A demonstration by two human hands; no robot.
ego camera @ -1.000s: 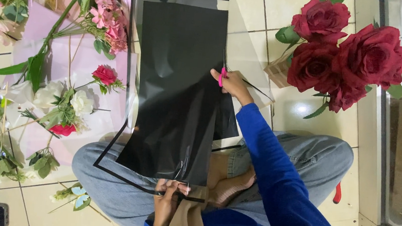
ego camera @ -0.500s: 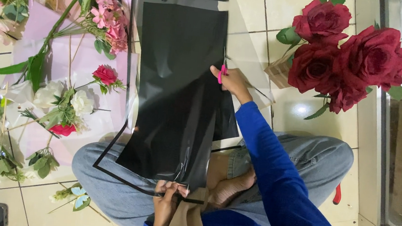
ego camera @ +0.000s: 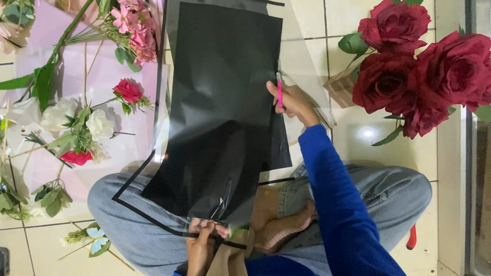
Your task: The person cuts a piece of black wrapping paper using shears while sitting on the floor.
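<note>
A big sheet of black wrapping paper [ego camera: 218, 106] with a clear, shiny edge lies over the person's lap and the tiled floor [ego camera: 300, 48]. The right hand [ego camera: 293, 101] is at the sheet's right edge, closed around pink-handled scissors [ego camera: 279, 90]. The left hand [ego camera: 200, 249] pinches the near edge of the sheet, fingers shut on it. Soft dark red roses [ego camera: 423, 70] lie to the right, well apart. Pink paper [ego camera: 85, 76] with small flowers lies to the left.
</note>
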